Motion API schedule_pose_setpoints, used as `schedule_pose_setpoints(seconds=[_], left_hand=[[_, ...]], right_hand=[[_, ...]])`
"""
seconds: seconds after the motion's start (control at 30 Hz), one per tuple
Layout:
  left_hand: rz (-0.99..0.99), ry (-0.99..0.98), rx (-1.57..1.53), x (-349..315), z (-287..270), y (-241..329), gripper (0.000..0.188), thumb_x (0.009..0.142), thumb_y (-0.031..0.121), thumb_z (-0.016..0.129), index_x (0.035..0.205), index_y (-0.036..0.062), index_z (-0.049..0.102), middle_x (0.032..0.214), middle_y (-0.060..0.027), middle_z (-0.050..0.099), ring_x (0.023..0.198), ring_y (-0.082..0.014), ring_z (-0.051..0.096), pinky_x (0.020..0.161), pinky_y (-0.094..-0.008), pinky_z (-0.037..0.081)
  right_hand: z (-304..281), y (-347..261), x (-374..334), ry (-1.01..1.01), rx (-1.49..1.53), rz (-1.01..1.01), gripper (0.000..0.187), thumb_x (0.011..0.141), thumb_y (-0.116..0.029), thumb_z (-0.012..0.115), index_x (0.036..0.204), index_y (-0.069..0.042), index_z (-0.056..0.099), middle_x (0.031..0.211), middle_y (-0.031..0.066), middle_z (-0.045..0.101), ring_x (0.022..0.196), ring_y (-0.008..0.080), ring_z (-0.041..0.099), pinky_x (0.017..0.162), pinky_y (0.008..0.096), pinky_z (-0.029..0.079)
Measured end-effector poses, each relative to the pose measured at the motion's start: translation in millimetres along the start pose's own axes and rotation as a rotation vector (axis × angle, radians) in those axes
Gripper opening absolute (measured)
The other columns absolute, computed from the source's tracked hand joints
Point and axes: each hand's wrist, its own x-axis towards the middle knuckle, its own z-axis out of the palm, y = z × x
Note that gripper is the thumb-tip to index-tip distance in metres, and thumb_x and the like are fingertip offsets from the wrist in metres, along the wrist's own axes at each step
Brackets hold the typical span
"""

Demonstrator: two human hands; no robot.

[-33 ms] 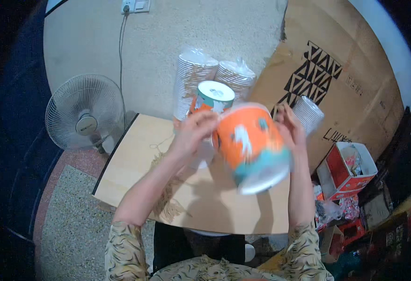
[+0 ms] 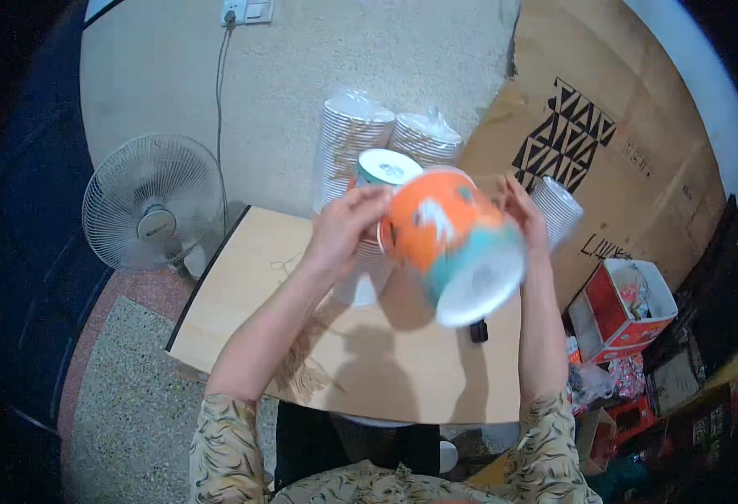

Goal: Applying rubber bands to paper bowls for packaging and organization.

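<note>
An orange paper bucket point(image 2: 432, 223) with a white figure and a teal band is tilted in the air above the table, its white round end point(image 2: 482, 286) toward the lower right. My left hand point(image 2: 344, 227) is closed on its left edge. On the other side, my right hand point(image 2: 526, 214) has its fingers stretched upward close to the bucket; the bucket partly hides that hand. Motion blurs the bucket. Behind it stands a similar bucket point(image 2: 388, 166) with a white top, partly covered. Below my left hand, a whitish stack point(image 2: 361, 290) is mostly hidden.
Stacks of white paper cups or tubs point(image 2: 356, 126) in clear plastic stand by the wall, with another stack point(image 2: 558, 206) at right. On the wooden table point(image 2: 411, 386) lie tan strings point(image 2: 302, 374) and a small black object point(image 2: 479, 331). Nearby are a fan point(image 2: 155, 210), cardboard point(image 2: 629, 168) and a red-white box point(image 2: 625, 307).
The bucket's white end has swung up and to the right, so more of it faces me. The small black object on the table has come into view below it.
</note>
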Motion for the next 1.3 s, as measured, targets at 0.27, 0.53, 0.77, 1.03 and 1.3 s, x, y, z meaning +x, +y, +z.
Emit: schedule_pose_setpoints(seconds=[0.27, 0.53, 0.77, 1.03, 1.3], left_hand=[[0.018, 0.122, -0.448, 123.8, -59.1, -19.2, 0.016, 0.091, 0.006, 0.066, 0.105, -0.0016, 0.065, 0.079, -0.0038, 0.067, 0.057, -0.0064, 0.057, 0.051, -0.0190, 0.049], [-0.094, 0.271, -0.302, 143.7, -100.7, -73.9, 0.007, 0.091, 0.010, 0.065, 0.087, 0.0049, 0.065, 0.069, 0.0007, 0.062, 0.053, -0.0042, 0.053, 0.044, -0.0182, 0.041], [-0.027, 0.394, -0.022, 128.6, -97.4, -100.2, 0.023, 0.086, 0.005, 0.071, 0.107, -0.0024, 0.065, 0.080, -0.0031, 0.064, 0.054, -0.0053, 0.051, 0.045, -0.0191, 0.039], [0.078, 0.455, 0.620, 80.6, -158.0, -154.0, 0.032, 0.094, 0.018, 0.061, 0.122, 0.0053, 0.067, 0.107, -0.0102, 0.069, 0.089, -0.0169, 0.064, 0.081, -0.0286, 0.050], [0.240, 0.132, 0.504, -2.0, -12.2, -212.8, 0.018, 0.095, 0.008, 0.061, 0.111, 0.0006, 0.061, 0.089, -0.0061, 0.067, 0.075, -0.0133, 0.061, 0.066, -0.0279, 0.050]], right_hand=[[15.6, 37.9, 136.8, 0.108, -0.205, 0.071, 0.058, 0.100, -0.049, 0.048, 0.130, 0.001, 0.056, 0.121, 0.0113, 0.065, 0.117, 0.0243, 0.059, 0.103, 0.0419, 0.046], [43.7, 76.8, 113.7, 0.007, -0.939, -0.353, 0.064, 0.102, -0.051, 0.043, 0.139, 0.000, 0.052, 0.143, 0.0159, 0.051, 0.135, 0.0256, 0.045, 0.110, 0.0359, 0.035], [7.6, 106.8, 132.6, 0.025, -1.252, -0.263, 0.055, 0.101, -0.046, 0.042, 0.133, -0.004, 0.058, 0.136, 0.0136, 0.057, 0.127, 0.0229, 0.050, 0.105, 0.0343, 0.040], [35.6, 109.8, 84.9, -0.242, -1.142, -0.006, 0.064, 0.099, -0.052, 0.048, 0.143, -0.007, 0.046, 0.139, 0.0095, 0.053, 0.120, 0.0204, 0.054, 0.098, 0.0363, 0.043], [-209.5, 63.0, -30.5, 0.448, -1.968, -0.115, 0.020, 0.083, -0.015, 0.069, 0.097, -0.001, 0.064, 0.084, 0.0148, 0.067, 0.071, 0.0312, 0.065, 0.063, 0.0395, 0.051]])
